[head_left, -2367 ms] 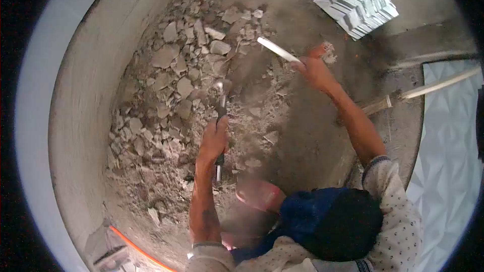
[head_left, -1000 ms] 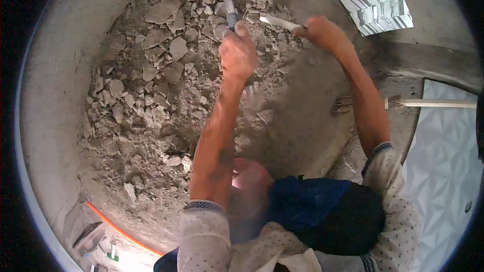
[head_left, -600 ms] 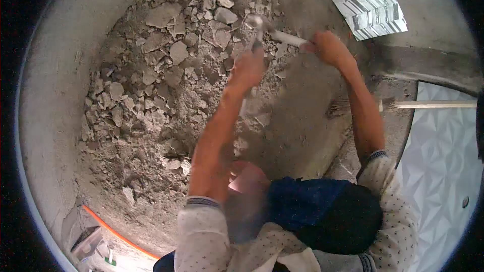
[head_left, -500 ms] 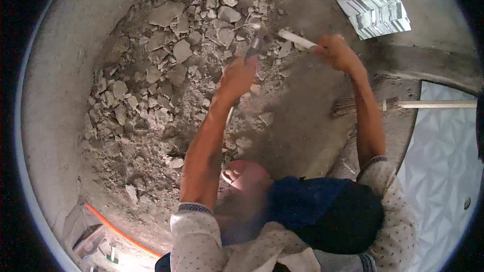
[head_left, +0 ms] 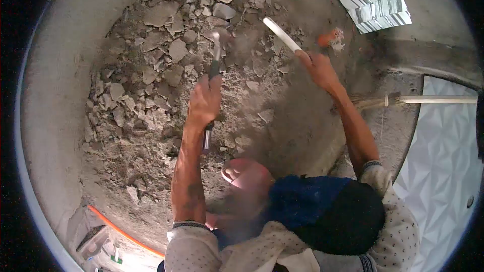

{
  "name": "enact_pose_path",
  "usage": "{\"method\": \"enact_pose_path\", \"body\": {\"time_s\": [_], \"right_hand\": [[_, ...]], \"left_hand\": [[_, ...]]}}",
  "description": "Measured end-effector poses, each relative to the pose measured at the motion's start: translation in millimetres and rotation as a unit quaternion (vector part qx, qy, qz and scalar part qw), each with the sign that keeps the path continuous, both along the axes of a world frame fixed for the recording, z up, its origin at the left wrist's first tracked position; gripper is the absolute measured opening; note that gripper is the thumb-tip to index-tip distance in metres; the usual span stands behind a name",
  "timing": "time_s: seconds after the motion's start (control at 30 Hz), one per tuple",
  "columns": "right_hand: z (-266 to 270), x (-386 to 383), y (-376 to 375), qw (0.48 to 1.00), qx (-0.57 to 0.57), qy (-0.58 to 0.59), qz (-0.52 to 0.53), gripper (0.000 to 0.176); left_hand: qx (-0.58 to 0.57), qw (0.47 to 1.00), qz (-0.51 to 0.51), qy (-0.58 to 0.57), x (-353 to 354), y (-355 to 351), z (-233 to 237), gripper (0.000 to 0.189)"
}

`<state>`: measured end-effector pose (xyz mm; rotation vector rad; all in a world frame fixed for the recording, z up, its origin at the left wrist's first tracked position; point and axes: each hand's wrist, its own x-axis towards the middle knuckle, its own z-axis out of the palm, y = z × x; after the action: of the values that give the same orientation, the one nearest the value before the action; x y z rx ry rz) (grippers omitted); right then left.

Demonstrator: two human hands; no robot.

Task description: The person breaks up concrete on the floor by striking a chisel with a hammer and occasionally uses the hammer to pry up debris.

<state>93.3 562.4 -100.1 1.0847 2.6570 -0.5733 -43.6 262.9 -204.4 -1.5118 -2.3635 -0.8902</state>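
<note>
My left hand [head_left: 204,102] is closed around the dark handle of a hammer [head_left: 214,58], whose metal head points up and away over the rubble [head_left: 151,75]. My right hand [head_left: 317,68] grips the lower end of a white rod-like chisel [head_left: 281,34], which slants up to the left. The hammer head and the white chisel are apart, with a dusty gap between them. Broken grey chunks of concrete lie heaped in front of both hands, on a dusty grey floor [head_left: 297,126].
A broom [head_left: 403,100] lies to the right, beside a white textured panel [head_left: 443,171]. Striped tile pieces [head_left: 373,0] sit at the top right, a small orange object [head_left: 330,38] near the chisel. An orange hose [head_left: 121,231] runs at the bottom left. A curved grey wall [head_left: 55,100] bounds the left.
My left hand has drawn the hammer back toward me and to the left, away from the chisel it was close to. My right hand with the chisel has shifted slightly lower.
</note>
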Motion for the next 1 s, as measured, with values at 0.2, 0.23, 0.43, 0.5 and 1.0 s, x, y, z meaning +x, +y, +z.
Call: {"method": "enact_pose_path", "body": {"time_s": [0.2,0.23,0.43,0.5,1.0], "right_hand": [[16.1,-12.0,-10.0,0.994,0.085,-0.003,0.074,0.052],[19.0,-16.1,-11.4,0.99,0.107,-0.019,0.089,0.051],[37.9,-45.2,4.8,0.922,0.163,-0.149,0.318,0.044],[45.0,-62.0,5.1,0.937,0.142,-0.161,0.275,0.045],[29.1,-42.8,13.6,0.938,0.19,-0.1,0.273,0.044]], "left_hand": [[0.072,0.915,0.177,-0.356,-13.3,46.6,106.2,0.023],[0.104,0.829,0.202,-0.51,-11.4,54.8,115.5,0.027],[-0.106,0.906,0.098,-0.398,-20.3,67.7,61.7,0.037],[-0.098,0.888,0.136,-0.428,-26.3,60.9,90.9,0.038],[0.047,0.861,0.197,-0.468,-4.6,87.6,100.3,0.047]]}}
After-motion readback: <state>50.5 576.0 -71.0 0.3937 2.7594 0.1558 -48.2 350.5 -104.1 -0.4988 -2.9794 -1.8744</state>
